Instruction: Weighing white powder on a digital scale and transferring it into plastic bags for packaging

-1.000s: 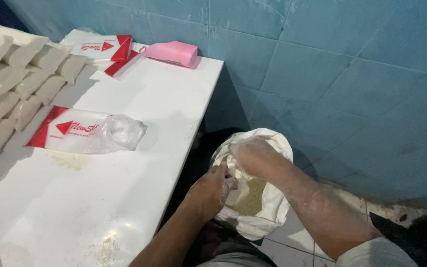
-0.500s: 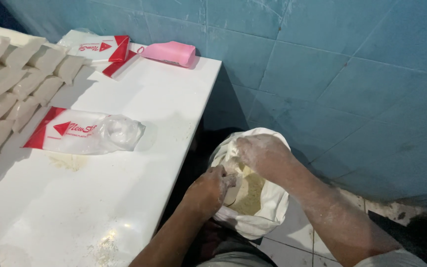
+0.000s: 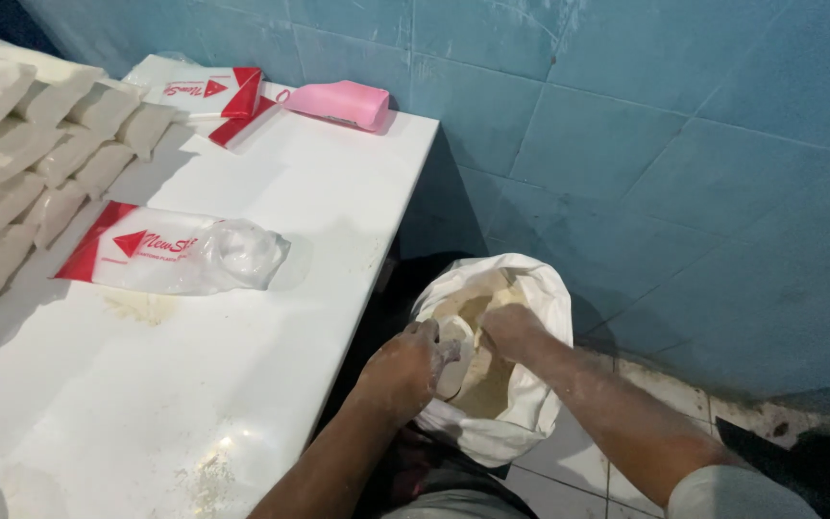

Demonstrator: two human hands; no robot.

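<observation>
- Your left hand point(image 3: 405, 365) and right hand point(image 3: 511, 332) are both down in the open mouth of a white sack point(image 3: 530, 404) of pale flour, which stands on the floor below the table's edge.
- Your left fingers are closed around a small clear bag point(image 3: 453, 360) held at the sack's mouth; your right hand is curled just beside it, touching the flour. Whether it is clamped on anything cannot be told.
- The sack stands upright, long axis vertical, mouth opening up towards you. The small bag's own direction is too hidden to tell.
- Left of your grip, the white table point(image 3: 271, 317) has a straight edge running away from you, very near your left wrist.
- Right of and beyond your grip, a blue tiled wall point(image 3: 674, 173) stands close behind the sack.
- Further left on the table lies a clear plastic bag packet with a red end point(image 3: 175, 252), and past it rows of filled white packets point(image 3: 40, 144).
- At the far table end sit a pink scoop point(image 3: 338, 103) and another red-and-white packet point(image 3: 208, 91).
</observation>
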